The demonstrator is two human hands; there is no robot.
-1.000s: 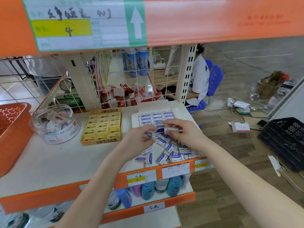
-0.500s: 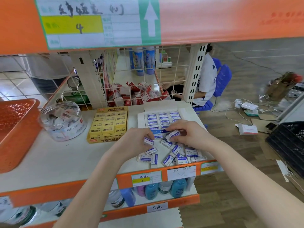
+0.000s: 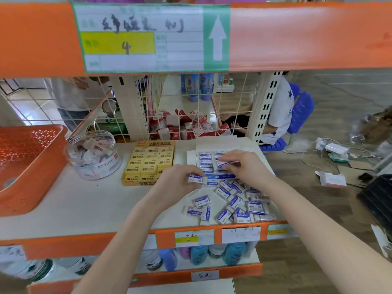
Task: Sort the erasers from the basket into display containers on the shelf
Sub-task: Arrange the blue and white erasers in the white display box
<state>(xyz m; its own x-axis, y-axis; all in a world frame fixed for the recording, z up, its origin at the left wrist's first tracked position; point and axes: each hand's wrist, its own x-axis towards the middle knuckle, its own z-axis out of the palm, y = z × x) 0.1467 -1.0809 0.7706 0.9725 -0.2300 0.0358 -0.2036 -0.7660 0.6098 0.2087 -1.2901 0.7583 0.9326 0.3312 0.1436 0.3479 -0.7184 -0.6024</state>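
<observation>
Several loose blue-and-white erasers (image 3: pixel 231 205) lie scattered on the white shelf (image 3: pixel 84 206) near its front right edge. Behind them stands an open white display box (image 3: pixel 192 158) with rows of the same erasers. My left hand (image 3: pixel 176 183) pinches one blue-and-white eraser (image 3: pixel 196 178) just in front of the box. My right hand (image 3: pixel 248 166) holds another eraser (image 3: pixel 222 164) over the box's rows. An orange basket (image 3: pixel 27 166) sits at the far left of the shelf.
A yellow box of 2B erasers (image 3: pixel 148 162) stands left of the white box, and a clear round tub (image 3: pixel 93 154) of erasers beside it. A wire grid (image 3: pixel 191 107) backs the shelf. An orange shelf edge (image 3: pixel 297 37) hangs overhead. A person sits behind at right.
My left hand has picked an eraser from the loose pile and lifted it. My right hand has carried its eraser back over the display box. The camera has moved closer.
</observation>
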